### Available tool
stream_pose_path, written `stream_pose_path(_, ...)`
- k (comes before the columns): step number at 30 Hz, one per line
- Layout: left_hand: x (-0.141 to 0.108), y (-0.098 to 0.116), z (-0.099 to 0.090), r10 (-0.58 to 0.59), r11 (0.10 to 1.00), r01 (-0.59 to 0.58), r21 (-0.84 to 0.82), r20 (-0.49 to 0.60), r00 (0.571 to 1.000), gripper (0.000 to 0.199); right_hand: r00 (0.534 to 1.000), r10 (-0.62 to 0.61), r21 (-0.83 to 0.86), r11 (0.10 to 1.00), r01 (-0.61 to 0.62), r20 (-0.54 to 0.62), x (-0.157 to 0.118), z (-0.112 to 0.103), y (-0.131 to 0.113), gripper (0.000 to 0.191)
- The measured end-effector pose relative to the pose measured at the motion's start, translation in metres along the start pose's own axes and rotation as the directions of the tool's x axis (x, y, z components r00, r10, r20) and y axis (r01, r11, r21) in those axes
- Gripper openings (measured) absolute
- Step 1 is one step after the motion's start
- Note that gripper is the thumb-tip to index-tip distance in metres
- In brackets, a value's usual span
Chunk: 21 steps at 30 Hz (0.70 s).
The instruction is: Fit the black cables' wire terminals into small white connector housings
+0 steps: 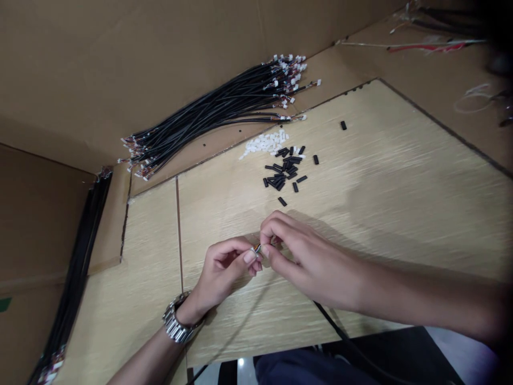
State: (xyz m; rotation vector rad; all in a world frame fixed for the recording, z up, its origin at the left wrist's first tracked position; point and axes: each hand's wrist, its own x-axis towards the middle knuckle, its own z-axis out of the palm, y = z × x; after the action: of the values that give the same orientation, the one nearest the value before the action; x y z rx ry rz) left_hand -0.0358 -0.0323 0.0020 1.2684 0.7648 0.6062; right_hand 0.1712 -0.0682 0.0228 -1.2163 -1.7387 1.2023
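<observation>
Thin coloured wires (257,248) run between my two hands near the middle of the wooden table. My left hand (232,264), with a metal watch on its wrist, pinches them between thumb and forefinger. From the right, my right hand (286,246) closes its thumb and forefinger on the same wires, its fingertips almost touching the left ones. A black cable (331,321) comes out below my right hand and runs over the table's front edge. Whatever sits at the wire ends is hidden by my fingers.
Beyond my hands lie scattered black pieces (282,174) and a pile of small white pieces (266,143). A big bundle of black cables (212,109) with white connectors rests along the back. Another black cable bundle (82,251) stretches down the left side, by cardboard walls.
</observation>
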Motion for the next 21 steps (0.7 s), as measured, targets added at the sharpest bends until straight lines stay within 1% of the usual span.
stream_pose_path(6, 0.0013, 0.0009, 0.0013, -0.005, 1.000, 0.005, -0.006, 0.013, 1.000, 0.013, 1.000, 0.028, 0.061, 0.998, -0.028, -0.006, 0.0015, -0.0008, -0.0009, 0.013)
stream_pose_path(12, 0.0006, -0.0002, 0.0002, 0.005, 1.000, -0.004, -0.018, 0.022, 1.000, 0.015, 1.000, -0.022, 0.062, 0.998, 0.022, 0.011, 0.0017, -0.0005, 0.0013, 0.011)
stream_pose_path(15, -0.0002, -0.0005, 0.0021, 0.027, 0.999, -0.027, 0.031, -0.011, 1.000, 0.012, 0.999, -0.040, 0.061, 0.997, 0.040, 0.004, 0.0007, 0.0000, 0.0026, 0.011)
stream_pose_path(16, -0.0004, -0.0004, 0.0033, 0.062, 0.996, -0.059, 0.068, -0.043, 0.997, 0.009, 0.999, -0.047, 0.064, 0.997, 0.047, -0.005, 0.0005, 0.0002, 0.0028, 0.011)
stream_pose_path(17, -0.0007, -0.0002, 0.0045, 0.125, 0.986, -0.114, 0.123, -0.086, 0.988, 0.006, 0.998, -0.053, 0.069, 0.996, 0.054, -0.017, 0.0003, 0.0003, 0.0028, 0.011)
stream_pose_path(18, -0.0010, 0.0000, 0.0057, 0.217, 0.961, -0.188, 0.203, -0.127, 0.968, 0.009, 0.998, -0.059, 0.075, 0.995, 0.061, -0.026, 0.0002, 0.0004, 0.0027, 0.011)
stream_pose_path(19, -0.0014, 0.0003, 0.0066, 0.327, 0.913, -0.272, 0.304, -0.147, 0.933, 0.014, 0.997, -0.066, 0.079, 0.995, 0.068, -0.033, 0.0001, 0.0005, 0.0025, 0.011)
stream_pose_path(20, -0.0019, 0.0006, 0.0072, 0.437, 0.841, -0.349, 0.413, -0.139, 0.889, 0.020, 0.997, -0.070, 0.082, 0.994, 0.073, -0.036, -0.0001, 0.0006, 0.0022, 0.011)
stream_pose_path(21, -0.0025, 0.0009, 0.0076, 0.528, 0.756, -0.409, 0.512, -0.106, 0.843, 0.025, 0.997, -0.074, 0.082, 0.994, 0.077, -0.038, -0.0003, 0.0008, 0.0021, 0.011)
